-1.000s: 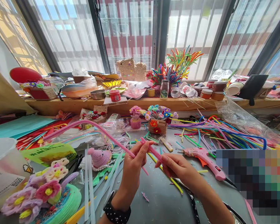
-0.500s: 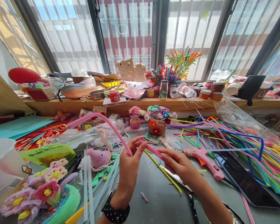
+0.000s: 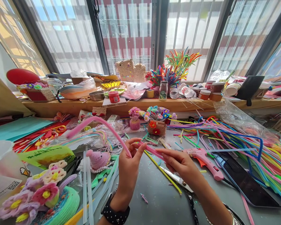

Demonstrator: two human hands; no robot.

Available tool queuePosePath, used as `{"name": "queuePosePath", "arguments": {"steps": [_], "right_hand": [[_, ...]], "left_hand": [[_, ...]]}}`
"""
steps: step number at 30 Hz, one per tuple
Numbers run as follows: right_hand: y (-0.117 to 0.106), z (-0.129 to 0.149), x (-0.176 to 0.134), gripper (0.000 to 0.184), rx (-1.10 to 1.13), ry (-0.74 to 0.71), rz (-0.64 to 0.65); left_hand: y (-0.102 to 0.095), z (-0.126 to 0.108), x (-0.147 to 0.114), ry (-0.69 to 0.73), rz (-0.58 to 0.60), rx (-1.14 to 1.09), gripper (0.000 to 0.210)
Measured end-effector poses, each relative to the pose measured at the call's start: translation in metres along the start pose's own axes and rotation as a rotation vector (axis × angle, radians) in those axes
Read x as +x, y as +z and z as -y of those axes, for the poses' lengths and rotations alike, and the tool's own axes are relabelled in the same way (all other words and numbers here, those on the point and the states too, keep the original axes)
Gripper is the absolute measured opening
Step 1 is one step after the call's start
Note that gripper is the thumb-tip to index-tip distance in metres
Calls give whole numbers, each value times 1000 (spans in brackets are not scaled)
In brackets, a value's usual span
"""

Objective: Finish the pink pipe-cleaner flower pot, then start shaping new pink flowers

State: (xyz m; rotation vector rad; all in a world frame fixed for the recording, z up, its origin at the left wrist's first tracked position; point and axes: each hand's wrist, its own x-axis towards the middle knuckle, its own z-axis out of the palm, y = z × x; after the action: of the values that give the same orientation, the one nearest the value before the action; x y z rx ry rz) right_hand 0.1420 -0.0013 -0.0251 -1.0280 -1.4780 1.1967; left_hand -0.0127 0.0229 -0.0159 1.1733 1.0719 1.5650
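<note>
A fuzzy pink pipe cleaner [image 3: 118, 137] runs through my left hand [image 3: 129, 165], its long free length arching up and over to the left. Thumb and fingers of that hand are closed around it. Between the hands a pink section stretches out, seemingly doubled into strands lying side by side. My right hand [image 3: 181, 162] pinches the right end of that section between thumb and fingertips. Beneath the right hand lie metal scissors [image 3: 176, 179], partly covered by the wrist. A yellow-green pipe cleaner [image 3: 172, 181] lies on the grey tabletop [image 3: 159, 206] below the hands.
To the right are a pink glue gun [image 3: 207, 162], a dark-screened device [image 3: 239, 181] and a heap of coloured pipe cleaners [image 3: 269, 156]. Leftward sit pipe-cleaner flowers [image 3: 45, 193], a crocheted pink figure [image 3: 99, 160] and clear glue sticks [image 3: 87, 187]. A flower basket [image 3: 156, 128] stands behind.
Both hands keep their hold on the pink pipe cleaner with almost no movement. Its free left end dips slightly lower, and the whole view shifts a little.
</note>
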Motion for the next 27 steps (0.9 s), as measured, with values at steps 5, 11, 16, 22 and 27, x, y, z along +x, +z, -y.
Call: {"name": "queuePosePath", "arguments": {"steps": [5, 11, 16, 22, 27], "right_hand": [[-1, -1, 0, 38, -26, 25, -35], [-6, 0, 0, 35, -261, -10, -109], [-17, 1, 0, 37, -403, 3, -140], [-25, 3, -3, 34, -429, -37, -171], [-25, 5, -4, 34, -499, -39, -173]], "left_hand": [[-1, 0, 2, -22, -17, -12, 24], [-4, -1, 7, -48, 17, 23, 27], [-7, -4, 10, -137, 211, 199, 27], [-9, -5, 10, -91, 317, 347, 23], [-8, -8, 8, -84, 242, 332, 25]]}}
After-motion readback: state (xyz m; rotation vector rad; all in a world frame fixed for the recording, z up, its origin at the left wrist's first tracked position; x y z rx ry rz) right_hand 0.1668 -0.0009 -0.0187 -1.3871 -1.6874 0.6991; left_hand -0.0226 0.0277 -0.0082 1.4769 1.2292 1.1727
